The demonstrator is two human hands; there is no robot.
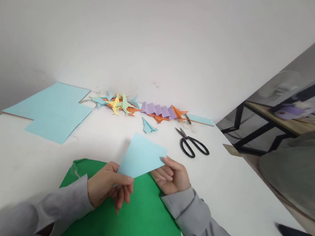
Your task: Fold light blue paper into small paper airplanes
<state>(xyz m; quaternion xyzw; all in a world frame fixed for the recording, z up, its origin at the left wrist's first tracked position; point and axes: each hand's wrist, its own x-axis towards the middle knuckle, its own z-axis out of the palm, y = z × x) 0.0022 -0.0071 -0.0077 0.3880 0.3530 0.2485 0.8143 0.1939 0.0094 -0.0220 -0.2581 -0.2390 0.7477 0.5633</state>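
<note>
A light blue sheet of paper [143,155] is held up between my two hands, tilted above a green mat [136,224]. My left hand [111,185] pinches its lower left corner, thumb on top and the other fingers beneath. At the right corner, my right hand [171,174] grips the sheet between thumb and forefinger, with its remaining fingers curled. Just beyond the sheet lies a small folded blue paper piece [148,126]. Black-handled scissors [190,142] rest on the table to the right, their blades slightly apart.
Large light blue sheets [53,107] lie at the left. Along the wall sit several folded paper figures [121,104], a pleated purple paper [158,110] and a blue paper strip [201,120]. A wood-topped desk [277,118] stands beyond the white table [237,195] at right.
</note>
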